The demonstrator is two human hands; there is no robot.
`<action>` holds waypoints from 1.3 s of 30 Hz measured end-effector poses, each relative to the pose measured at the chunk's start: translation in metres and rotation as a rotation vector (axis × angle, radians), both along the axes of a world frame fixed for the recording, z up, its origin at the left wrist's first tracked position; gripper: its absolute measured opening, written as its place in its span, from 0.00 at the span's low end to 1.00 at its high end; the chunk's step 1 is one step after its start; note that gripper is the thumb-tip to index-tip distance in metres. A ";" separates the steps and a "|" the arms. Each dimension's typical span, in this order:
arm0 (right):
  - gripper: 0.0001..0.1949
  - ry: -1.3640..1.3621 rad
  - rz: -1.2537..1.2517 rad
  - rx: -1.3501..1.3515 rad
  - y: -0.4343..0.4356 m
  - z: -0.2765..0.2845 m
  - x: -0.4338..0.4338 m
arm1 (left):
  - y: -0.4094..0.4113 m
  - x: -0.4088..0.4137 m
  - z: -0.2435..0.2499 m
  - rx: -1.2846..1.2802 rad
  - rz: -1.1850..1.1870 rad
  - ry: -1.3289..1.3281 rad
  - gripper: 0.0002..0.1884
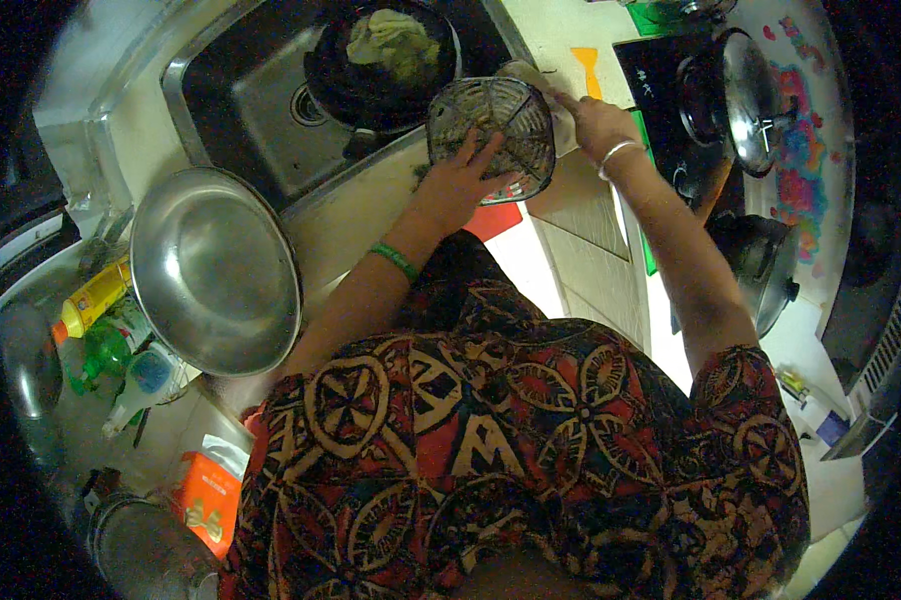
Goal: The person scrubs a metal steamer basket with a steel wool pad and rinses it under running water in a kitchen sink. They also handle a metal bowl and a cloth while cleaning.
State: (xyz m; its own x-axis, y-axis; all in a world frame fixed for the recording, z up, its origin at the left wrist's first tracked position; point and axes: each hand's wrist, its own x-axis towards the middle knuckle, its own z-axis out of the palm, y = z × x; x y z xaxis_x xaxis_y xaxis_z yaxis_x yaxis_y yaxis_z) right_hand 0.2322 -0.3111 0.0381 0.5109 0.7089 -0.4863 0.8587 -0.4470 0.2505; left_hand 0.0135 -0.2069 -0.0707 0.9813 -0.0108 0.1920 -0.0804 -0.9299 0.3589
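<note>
My left hand [458,180], with a green band on its wrist, rests on a clear ribbed bowl [522,139], fingers spread across it. Whether the fingertips touch anything inside cannot be made out. Just right of the bowl, my right hand [604,127] wears a pale bangle and is closed around a blurred flat tool [563,124], seemingly a knife, its index finger stretched along it. Beyond the bowl, a dark round pan [330,82] sits in the steel sink [255,112] with pale green leafy vegetables [394,45] in it.
A large steel basin [214,277] stands tilted at left, beside a yellow bottle [94,300] and a green bottle [105,356]. An orange box [209,495] lies lower left. At right are a black cooktop [653,82], a metal lid [747,105] and an orange scraper [587,67].
</note>
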 end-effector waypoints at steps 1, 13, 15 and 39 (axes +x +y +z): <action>0.30 0.009 -0.019 0.001 0.004 -0.008 -0.001 | 0.000 0.002 0.001 -0.010 -0.007 -0.014 0.27; 0.32 0.063 -0.002 0.072 0.025 -0.028 0.005 | 0.001 0.001 0.004 -0.021 -0.037 0.055 0.29; 0.33 0.074 0.006 0.003 0.021 -0.025 0.007 | 0.002 -0.001 -0.002 0.001 -0.022 0.010 0.29; 0.39 0.247 -0.190 0.258 0.032 -0.009 -0.101 | 0.003 -0.005 0.018 -0.210 0.058 0.139 0.21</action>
